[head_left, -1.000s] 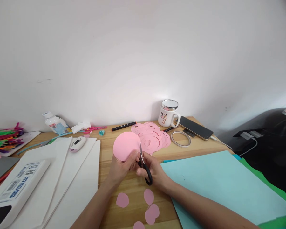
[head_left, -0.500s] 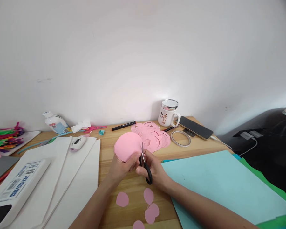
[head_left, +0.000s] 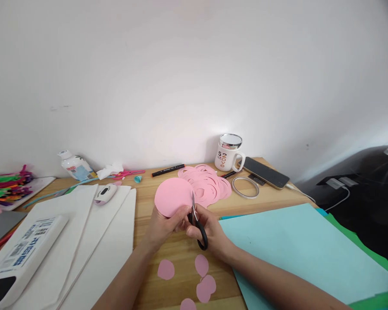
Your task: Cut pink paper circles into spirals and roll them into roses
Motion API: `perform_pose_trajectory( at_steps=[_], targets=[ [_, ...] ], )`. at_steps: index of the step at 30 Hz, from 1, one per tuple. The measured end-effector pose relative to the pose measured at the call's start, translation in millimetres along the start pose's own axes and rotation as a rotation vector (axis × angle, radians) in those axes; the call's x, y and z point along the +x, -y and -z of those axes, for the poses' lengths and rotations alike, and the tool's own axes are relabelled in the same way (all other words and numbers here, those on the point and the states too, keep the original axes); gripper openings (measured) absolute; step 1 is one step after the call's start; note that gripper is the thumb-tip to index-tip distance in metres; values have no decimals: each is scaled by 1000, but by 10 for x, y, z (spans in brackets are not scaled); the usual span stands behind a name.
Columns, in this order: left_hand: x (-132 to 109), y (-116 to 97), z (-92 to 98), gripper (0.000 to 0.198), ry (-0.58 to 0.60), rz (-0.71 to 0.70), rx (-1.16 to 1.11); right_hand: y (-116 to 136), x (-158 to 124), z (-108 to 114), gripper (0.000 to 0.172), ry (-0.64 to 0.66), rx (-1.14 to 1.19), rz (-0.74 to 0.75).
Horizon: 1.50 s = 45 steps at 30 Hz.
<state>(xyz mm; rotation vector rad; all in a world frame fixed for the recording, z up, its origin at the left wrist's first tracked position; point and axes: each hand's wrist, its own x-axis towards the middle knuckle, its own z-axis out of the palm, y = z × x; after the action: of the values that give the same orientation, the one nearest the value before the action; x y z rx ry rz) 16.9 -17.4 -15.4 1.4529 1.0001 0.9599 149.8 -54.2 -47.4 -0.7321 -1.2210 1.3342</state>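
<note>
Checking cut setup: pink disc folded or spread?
Spread: pink disc shows one flat round face, no fold; left hand pinches its lower edge.

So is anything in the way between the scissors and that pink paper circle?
Nothing visible. The scissors in the right hand have their blades right at the edge of the pink circle, and the left hand pinches it from below.

One pink paper disc, one pair of scissors and four small pink cut-outs by the surface's near edge. Along the far edge: one mug, one phone, one tape ring, one black marker, one bottle. Three white sheets overlap at the left; the pink offcuts are too tangled to count.
</note>
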Motion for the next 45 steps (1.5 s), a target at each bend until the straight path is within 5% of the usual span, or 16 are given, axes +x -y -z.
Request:
perform_pose_trajectory(
  at_steps=[17,25,45],
  targets=[
    [5,-46,-7,46,-37,-27,44,-17,-24,-1,41,14,-12,-74],
    [4,-53,-4,23,-32,46,20,36,6,-15,46,-24,-11,-42],
    [26,15,55,33,-28,25,83,-17,-4,30,37,-45,-53,-76]
  ],
)
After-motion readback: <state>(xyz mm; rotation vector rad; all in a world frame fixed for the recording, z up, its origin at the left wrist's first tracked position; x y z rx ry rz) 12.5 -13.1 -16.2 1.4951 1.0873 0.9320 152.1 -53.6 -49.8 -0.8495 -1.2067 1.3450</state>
